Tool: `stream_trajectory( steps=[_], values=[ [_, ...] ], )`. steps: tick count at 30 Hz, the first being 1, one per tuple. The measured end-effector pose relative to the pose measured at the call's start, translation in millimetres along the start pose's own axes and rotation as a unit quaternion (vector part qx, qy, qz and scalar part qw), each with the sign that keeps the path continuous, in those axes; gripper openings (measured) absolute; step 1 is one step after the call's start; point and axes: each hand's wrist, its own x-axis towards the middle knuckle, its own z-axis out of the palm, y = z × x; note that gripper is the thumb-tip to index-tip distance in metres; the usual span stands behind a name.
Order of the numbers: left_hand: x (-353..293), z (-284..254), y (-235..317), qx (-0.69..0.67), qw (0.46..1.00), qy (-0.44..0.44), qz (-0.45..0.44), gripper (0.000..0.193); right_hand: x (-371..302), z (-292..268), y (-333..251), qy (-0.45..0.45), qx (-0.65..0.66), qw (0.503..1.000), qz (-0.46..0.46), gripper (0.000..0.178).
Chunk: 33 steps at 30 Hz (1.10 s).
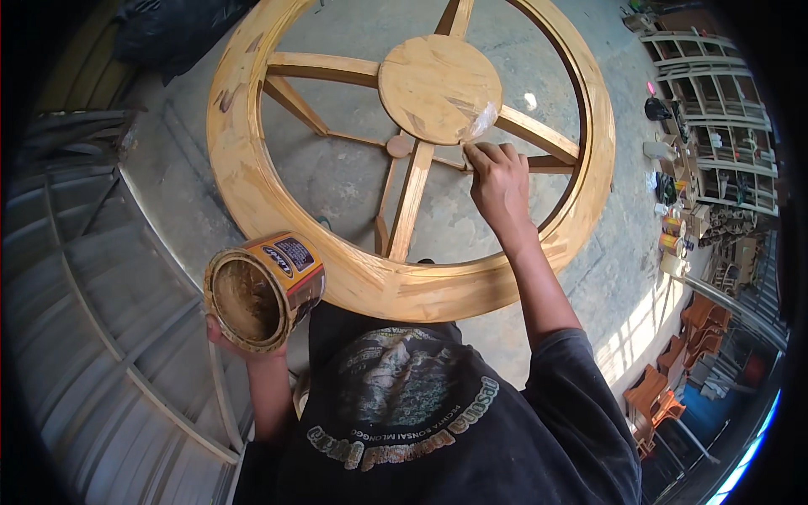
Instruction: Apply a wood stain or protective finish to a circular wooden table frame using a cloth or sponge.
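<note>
My left hand (225, 334) grips an open paint can (303, 268) from below, tilted so that its mouth faces me. Brown residue coats the can's rim and inside. My right hand (502, 181) is closed in a pinch at the near edge of a round wooden disc (433, 80). What the fingers hold is mostly hidden. A shiny, whitish translucent patch (481, 122) shows on the disc just beyond the fingertips. Wooden spokes (412, 202) join the disc to a wide round wooden ring (244, 143), which carries uneven darker smears. My right forearm reaches over the ring's near side.
Lower wooden bars meet at a small hub (398, 146) beneath the frame. Pale corrugated panels (93, 337) stand at the left, with a black plastic bag (172, 34) beyond. Cans (673, 236), racks (715, 109) and orange-brown wooden pieces (652, 391) line the right side of the concrete floor (185, 198).
</note>
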Motion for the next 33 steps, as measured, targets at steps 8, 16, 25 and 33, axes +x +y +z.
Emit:
stream_trajectory(
  steps=[8, 16, 25, 33],
  values=[
    [156, 27, 48, -0.009, 0.981, -0.155, -0.115, 0.083, 56, 27, -40, 0.043, 0.202, 0.947, 0.245, 0.018],
    [345, 23, 117, 0.068, 0.93, -0.27, -0.24, 0.088, 128, 105, -125, 0.124, 0.226, 0.907, 0.332, 0.027],
    [422, 45, 138, 0.036, 0.911, -0.291, -0.291, 0.083, 186, 137, -116, 0.123, -0.087, 0.962, 0.228, 0.042],
    [450, 68, 134, 0.111, 0.922, -0.214, -0.304, 0.1, 225, 132, -127, 0.08, -0.115, 0.946, 0.291, 0.029]
  ],
)
